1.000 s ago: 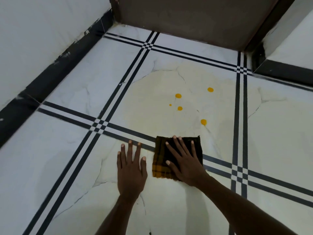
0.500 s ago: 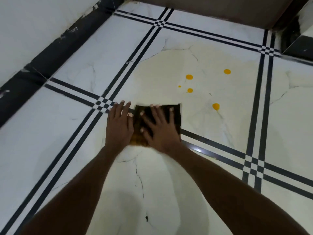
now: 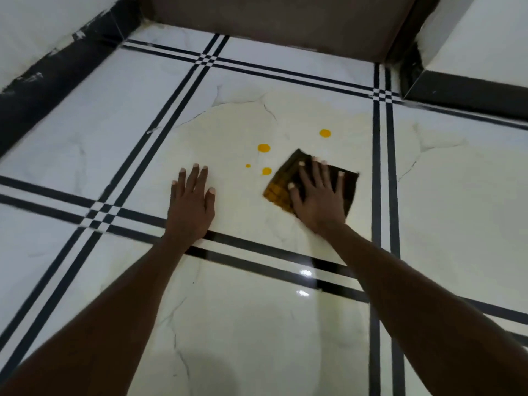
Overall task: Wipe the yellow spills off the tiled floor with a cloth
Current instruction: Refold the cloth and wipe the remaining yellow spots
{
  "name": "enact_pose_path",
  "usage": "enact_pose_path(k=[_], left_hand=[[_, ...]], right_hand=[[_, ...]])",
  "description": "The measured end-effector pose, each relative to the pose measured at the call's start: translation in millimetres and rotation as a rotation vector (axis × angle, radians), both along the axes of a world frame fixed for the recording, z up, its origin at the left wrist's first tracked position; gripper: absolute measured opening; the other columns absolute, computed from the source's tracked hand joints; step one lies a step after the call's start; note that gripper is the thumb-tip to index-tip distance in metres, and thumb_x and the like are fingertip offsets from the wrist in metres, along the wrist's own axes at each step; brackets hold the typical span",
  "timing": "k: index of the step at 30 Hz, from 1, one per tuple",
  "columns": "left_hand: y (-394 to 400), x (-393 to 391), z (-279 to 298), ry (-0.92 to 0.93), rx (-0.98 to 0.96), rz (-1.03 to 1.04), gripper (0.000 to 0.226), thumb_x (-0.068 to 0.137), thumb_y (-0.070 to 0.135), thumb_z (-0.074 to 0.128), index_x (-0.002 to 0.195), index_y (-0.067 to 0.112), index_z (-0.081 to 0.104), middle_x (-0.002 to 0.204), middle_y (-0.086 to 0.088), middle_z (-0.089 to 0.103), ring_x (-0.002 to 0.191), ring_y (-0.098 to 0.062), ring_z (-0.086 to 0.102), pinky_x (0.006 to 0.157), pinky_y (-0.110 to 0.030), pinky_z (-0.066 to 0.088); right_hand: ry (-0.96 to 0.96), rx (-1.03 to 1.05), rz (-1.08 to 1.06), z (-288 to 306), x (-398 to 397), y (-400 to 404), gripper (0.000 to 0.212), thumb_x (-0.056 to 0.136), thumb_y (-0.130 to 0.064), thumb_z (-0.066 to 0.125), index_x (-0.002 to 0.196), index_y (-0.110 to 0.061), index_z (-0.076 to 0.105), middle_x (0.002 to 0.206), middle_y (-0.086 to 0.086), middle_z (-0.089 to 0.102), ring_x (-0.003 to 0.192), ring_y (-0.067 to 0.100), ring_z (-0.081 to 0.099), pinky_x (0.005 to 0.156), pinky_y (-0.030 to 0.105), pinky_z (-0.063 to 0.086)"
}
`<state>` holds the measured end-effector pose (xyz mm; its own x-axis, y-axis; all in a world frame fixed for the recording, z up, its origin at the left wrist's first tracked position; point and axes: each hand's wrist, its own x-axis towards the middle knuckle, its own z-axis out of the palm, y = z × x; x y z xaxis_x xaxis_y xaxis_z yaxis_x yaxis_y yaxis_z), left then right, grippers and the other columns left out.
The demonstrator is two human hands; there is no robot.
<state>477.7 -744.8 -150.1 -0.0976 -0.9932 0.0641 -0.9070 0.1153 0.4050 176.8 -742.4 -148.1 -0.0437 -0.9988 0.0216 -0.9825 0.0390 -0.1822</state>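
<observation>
From the head camera, the right hand (image 3: 317, 200) lies flat on the cloth (image 3: 281, 187). Its fingers (image 3: 303, 174) are spread wide and press down on top. The grip is not closed around the cloth; the palm just holds it against the floor (image 3: 243, 310).

The left hand (image 3: 191, 204) is flat on the bare tile, well apart from the cloth. Its fingers are open and hold nothing.

The cloth is dark brown with yellow checks on its near left part. It is folded into a flat square and sits turned like a diamond. One corner points up and away from the person, toward the far wall. No side looks much longer than the other.

Yellow spills (image 3: 263, 148) sit on the white tile just left of the cloth. One small spot (image 3: 266, 171) is right beside the cloth's left edge. A tiny dot (image 3: 248, 166) is next to it. One more spot (image 3: 325, 133) lies beyond the cloth, near the black tile lines (image 3: 384, 167).
</observation>
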Motion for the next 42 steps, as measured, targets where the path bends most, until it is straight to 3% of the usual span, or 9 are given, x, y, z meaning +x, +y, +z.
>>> enact_pose_path(k=[7, 12, 16, 21, 25, 29, 32, 37, 42], left_hand=[[21, -2, -25, -0.128, -0.08, 0.06, 0.061, 0.109, 0.039, 0.023, 0.162, 0.009, 0.029, 0.171, -0.012, 0.025, 0.16, -0.036, 0.018, 0.129, -0.055, 0.019], [0, -15, -14, -0.153, -0.106, 0.036, 0.062, 0.109, 0.038, 0.022, 0.164, 0.011, 0.022, 0.173, -0.011, 0.019, 0.161, -0.034, 0.013, 0.13, -0.055, 0.017], [-12, -15, -21, -0.154, -0.098, 0.025, 0.062, 0.109, 0.04, 0.018, 0.165, 0.014, 0.018, 0.174, -0.009, 0.015, 0.162, -0.031, 0.008, 0.131, -0.052, 0.013], [-10, -14, -25, -0.173, -0.05, 0.008, 0.061, 0.11, 0.04, 0.017, 0.166, 0.015, 0.016, 0.175, -0.008, 0.012, 0.163, -0.03, 0.006, 0.13, -0.054, 0.016], [-9, -15, -16, -0.176, -0.045, 0.045, 0.061, 0.109, 0.041, 0.015, 0.166, 0.017, 0.015, 0.175, -0.007, 0.011, 0.163, -0.029, 0.005, 0.13, -0.054, 0.017], [-12, -24, -15, -0.169, -0.069, 0.042, 0.06, 0.11, 0.04, 0.016, 0.166, 0.017, 0.017, 0.175, -0.007, 0.013, 0.163, -0.029, 0.007, 0.131, -0.052, 0.014], [-15, -23, -20, -0.15, -0.062, 0.052, 0.06, 0.111, 0.041, 0.016, 0.166, 0.018, 0.017, 0.175, -0.005, 0.011, 0.163, -0.027, 0.005, 0.132, -0.049, 0.012], [-15, -8, -25, -0.133, -0.033, 0.036, 0.062, 0.11, 0.043, 0.014, 0.165, 0.016, 0.021, 0.174, -0.007, 0.014, 0.163, -0.028, 0.006, 0.131, -0.052, 0.012], [-9, -10, -18, -0.11, -0.021, 0.039, 0.068, 0.108, 0.051, 0.005, 0.165, 0.017, 0.017, 0.175, -0.005, 0.011, 0.163, -0.027, 0.004, 0.132, -0.05, 0.011]], right_hand=[[0.076, 0.088, 0.527, 0, -63, 94, 0.066, 0.109, -0.058, 0.03, 0.167, -0.036, 0.01, 0.177, -0.006, 0.001, 0.164, 0.02, -0.003, 0.132, 0.056, 0.0], [0.041, 0.033, 0.068, 15, -128, -39, 0.068, 0.105, -0.066, 0.015, 0.165, -0.036, 0.019, 0.176, -0.004, 0.014, 0.164, 0.023, 0.007, 0.128, 0.064, 0.012], [-0.055, 0.038, -0.174, 15, -88, -158, 0.07, 0.106, -0.06, 0.014, 0.167, -0.026, 0.018, 0.176, 0.007, 0.012, 0.163, 0.031, 0.004, 0.128, 0.066, -0.002], [0.033, -0.005, 0.383, -4, 38, -90, 0.064, 0.107, -0.055, 0.016, 0.165, -0.031, 0.026, 0.175, 0.004, 0.02, 0.163, 0.028, 0.013, 0.127, 0.065, 0.01], [0.108, 0.085, 0.714, 10, -18, -13, 0.063, 0.109, -0.058, 0.025, 0.166, -0.037, 0.011, 0.177, -0.004, 0.005, 0.164, 0.021, -0.003, 0.131, 0.056, -0.004], [0.091, 0.008, 0.248, 16, -108, -85, 0.065, 0.104, -0.067, 0.012, 0.165, -0.043, 0.011, 0.176, 0.0, 0.015, 0.163, 0.028, 0.01, 0.126, 0.066, 0.013], [0.002, 0.057, -0.015, 15, -52, -158, 0.068, 0.104, -0.063, 0.013, 0.166, -0.035, 0.016, 0.176, 0.005, 0.011, 0.163, 0.031, 0.005, 0.126, 0.068, 0.003], [0.059, 0.018, 0.459, 5, 89, -99, 0.065, 0.106, -0.058, 0.013, 0.166, -0.034, 0.018, 0.176, 0.002, 0.013, 0.164, 0.028, 0.007, 0.128, 0.065, 0.006], [0.144, 0.08, 0.721, 6, -1, -8, 0.064, 0.108, -0.061, 0.023, 0.166, -0.041, 0.006, 0.177, -0.006, 0.002, 0.164, 0.022, -0.004, 0.131, 0.057, -0.002]])
